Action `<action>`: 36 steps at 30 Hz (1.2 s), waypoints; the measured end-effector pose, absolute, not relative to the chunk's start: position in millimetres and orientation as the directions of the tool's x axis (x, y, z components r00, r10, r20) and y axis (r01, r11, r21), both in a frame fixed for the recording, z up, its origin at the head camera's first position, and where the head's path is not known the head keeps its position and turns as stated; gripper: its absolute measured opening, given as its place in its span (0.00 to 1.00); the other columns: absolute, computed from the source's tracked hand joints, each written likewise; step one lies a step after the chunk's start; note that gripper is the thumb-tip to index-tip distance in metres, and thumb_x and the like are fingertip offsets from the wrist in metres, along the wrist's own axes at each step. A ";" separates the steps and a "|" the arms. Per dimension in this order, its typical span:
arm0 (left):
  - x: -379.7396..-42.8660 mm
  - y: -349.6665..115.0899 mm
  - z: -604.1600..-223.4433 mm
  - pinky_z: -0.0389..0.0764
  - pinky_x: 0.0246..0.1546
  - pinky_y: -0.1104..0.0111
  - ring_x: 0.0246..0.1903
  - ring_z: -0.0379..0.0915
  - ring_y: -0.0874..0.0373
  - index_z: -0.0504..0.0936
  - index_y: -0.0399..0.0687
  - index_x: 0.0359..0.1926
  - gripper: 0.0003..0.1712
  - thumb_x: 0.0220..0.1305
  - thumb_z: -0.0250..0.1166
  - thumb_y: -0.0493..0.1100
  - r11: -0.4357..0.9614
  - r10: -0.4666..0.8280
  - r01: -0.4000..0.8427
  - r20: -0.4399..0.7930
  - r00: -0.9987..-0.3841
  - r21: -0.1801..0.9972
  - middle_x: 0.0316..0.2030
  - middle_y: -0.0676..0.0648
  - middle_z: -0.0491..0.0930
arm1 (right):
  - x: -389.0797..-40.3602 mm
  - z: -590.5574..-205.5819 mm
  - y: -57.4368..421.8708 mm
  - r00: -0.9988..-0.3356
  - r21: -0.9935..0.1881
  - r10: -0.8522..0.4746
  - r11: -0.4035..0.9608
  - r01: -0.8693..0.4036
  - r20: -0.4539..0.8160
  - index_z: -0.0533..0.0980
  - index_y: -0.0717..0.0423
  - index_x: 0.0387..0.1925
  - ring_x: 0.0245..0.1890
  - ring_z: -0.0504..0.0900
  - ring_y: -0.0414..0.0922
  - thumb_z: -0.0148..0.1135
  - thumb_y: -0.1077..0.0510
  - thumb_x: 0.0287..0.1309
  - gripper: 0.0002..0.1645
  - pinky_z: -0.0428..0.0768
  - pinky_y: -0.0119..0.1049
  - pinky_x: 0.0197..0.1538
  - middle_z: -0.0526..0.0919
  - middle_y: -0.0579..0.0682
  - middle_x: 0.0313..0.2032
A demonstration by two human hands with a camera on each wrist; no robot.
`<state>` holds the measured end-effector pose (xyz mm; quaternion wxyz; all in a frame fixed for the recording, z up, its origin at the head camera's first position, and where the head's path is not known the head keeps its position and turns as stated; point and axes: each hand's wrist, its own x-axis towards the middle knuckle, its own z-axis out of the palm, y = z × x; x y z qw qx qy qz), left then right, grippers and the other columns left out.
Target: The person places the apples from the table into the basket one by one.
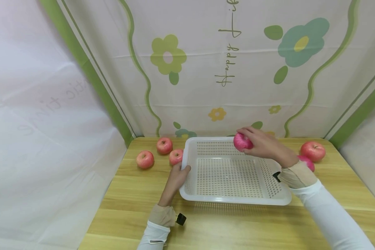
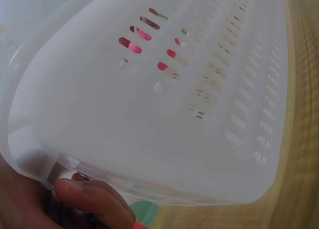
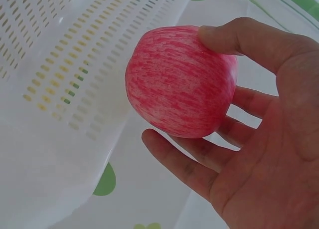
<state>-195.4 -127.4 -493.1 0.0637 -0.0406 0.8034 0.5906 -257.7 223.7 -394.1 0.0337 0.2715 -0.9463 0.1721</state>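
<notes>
We see the right hand [image 1: 262, 144] curled round a streaky apple [image 1: 242, 142] by the back of the holey white basket [image 1: 231, 199]; the left hand [image 1: 177, 176] grips the basket's side.

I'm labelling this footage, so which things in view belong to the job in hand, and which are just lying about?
Part of the job:
white basket, gripped by the left hand
pink apple, held by the right hand
probably also the three left-side apples and two right-side apples, all unheld

Just surroundings:
wooden table
floral cloth behind
</notes>
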 end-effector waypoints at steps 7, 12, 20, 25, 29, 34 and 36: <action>-195.4 -127.8 -493.6 0.90 0.41 0.56 0.45 0.87 0.45 0.78 0.33 0.65 0.26 0.74 0.57 0.46 0.301 0.007 -0.146 -0.155 -0.988 0.942 0.52 0.32 0.85 | -258.8 -395.3 217.2 -0.841 -0.317 -0.518 0.780 -0.539 0.154 0.70 0.55 0.72 0.60 0.79 0.62 0.75 0.57 0.55 0.43 0.85 0.61 0.54 0.74 0.60 0.70; -194.8 -128.1 -493.0 0.90 0.41 0.56 0.45 0.87 0.45 0.78 0.33 0.65 0.27 0.74 0.56 0.46 0.295 0.011 -0.154 -0.165 -0.986 0.943 0.52 0.32 0.85 | -260.1 -397.8 213.8 -0.838 -0.321 -0.525 0.776 -0.544 0.149 0.71 0.54 0.72 0.60 0.79 0.61 0.76 0.56 0.56 0.43 0.86 0.60 0.54 0.74 0.60 0.69; -195.2 -127.4 -493.2 0.90 0.40 0.56 0.45 0.87 0.45 0.78 0.32 0.65 0.27 0.74 0.56 0.46 0.304 0.006 -0.148 -0.157 -0.988 0.941 0.52 0.31 0.85 | -261.9 -400.3 205.8 -0.842 -0.333 -0.521 0.776 -0.535 0.140 0.71 0.52 0.72 0.60 0.80 0.59 0.76 0.56 0.54 0.43 0.86 0.58 0.55 0.73 0.58 0.70; -195.4 -127.0 -493.8 0.90 0.41 0.55 0.47 0.87 0.43 0.77 0.32 0.66 0.27 0.74 0.57 0.46 0.299 0.012 -0.145 -0.156 -0.988 0.943 0.53 0.30 0.84 | -261.7 -400.6 200.5 -0.845 -0.332 -0.519 0.780 -0.531 0.131 0.72 0.52 0.72 0.61 0.79 0.58 0.77 0.55 0.54 0.44 0.87 0.58 0.55 0.73 0.59 0.70; -195.3 -127.5 -494.1 0.90 0.42 0.54 0.48 0.87 0.41 0.77 0.32 0.66 0.27 0.75 0.57 0.46 0.293 0.020 -0.137 -0.149 -0.989 0.946 0.53 0.30 0.84 | -262.1 -401.2 196.5 -0.835 -0.318 -0.531 0.774 -0.547 0.144 0.72 0.53 0.72 0.61 0.80 0.58 0.77 0.55 0.53 0.44 0.87 0.58 0.54 0.75 0.59 0.69; -195.2 -127.9 -494.2 0.90 0.42 0.54 0.48 0.87 0.39 0.77 0.31 0.65 0.27 0.75 0.57 0.45 0.287 0.020 -0.135 -0.147 -0.989 0.948 0.53 0.29 0.84 | -264.6 -402.9 191.9 -0.818 -0.305 -0.550 0.759 -0.575 0.171 0.73 0.54 0.70 0.60 0.81 0.58 0.77 0.56 0.53 0.42 0.86 0.57 0.54 0.77 0.58 0.67; -195.0 -127.7 -494.3 0.90 0.42 0.54 0.48 0.87 0.39 0.77 0.31 0.65 0.27 0.75 0.57 0.45 0.290 0.019 -0.134 -0.145 -0.989 0.948 0.54 0.29 0.84 | -265.2 -403.3 190.2 -0.814 -0.303 -0.554 0.756 -0.579 0.174 0.74 0.54 0.70 0.59 0.81 0.58 0.77 0.56 0.53 0.42 0.86 0.57 0.55 0.78 0.58 0.66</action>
